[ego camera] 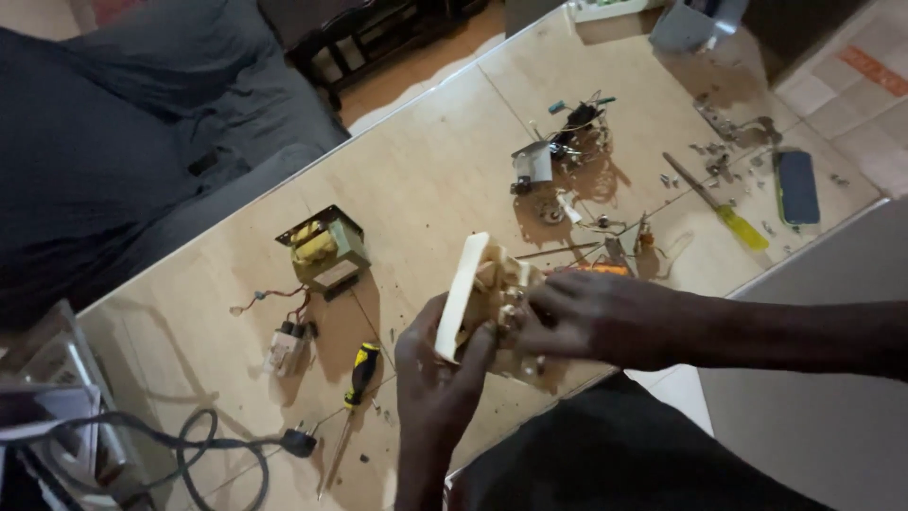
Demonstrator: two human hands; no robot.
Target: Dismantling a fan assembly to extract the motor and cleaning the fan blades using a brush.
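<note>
- I hold the cream plastic assembly [487, 308] up off the counter [426, 189], low in the view at about six o'clock, between both hands.
- My left hand [435, 378] grips it from below, thumb and fingers clamped on its flat pale panel edge.
- My right hand [586, 322] comes in from three o'clock, fingers closed on the brownish inner part; whether they pinch a small piece or only press on it I cannot tell, the view is dim there.
- I judge this to be mid-disassembly: working an inner part loose from the housing.
- The next move calls for a steady left grip and a careful pull or twist with the right.
- The black-and-yellow screwdriver [359, 374] lies near, at eight o'clock; the transformer [323, 248] at ten; the yellow-handled screwdriver [728, 220] at two.
</note>
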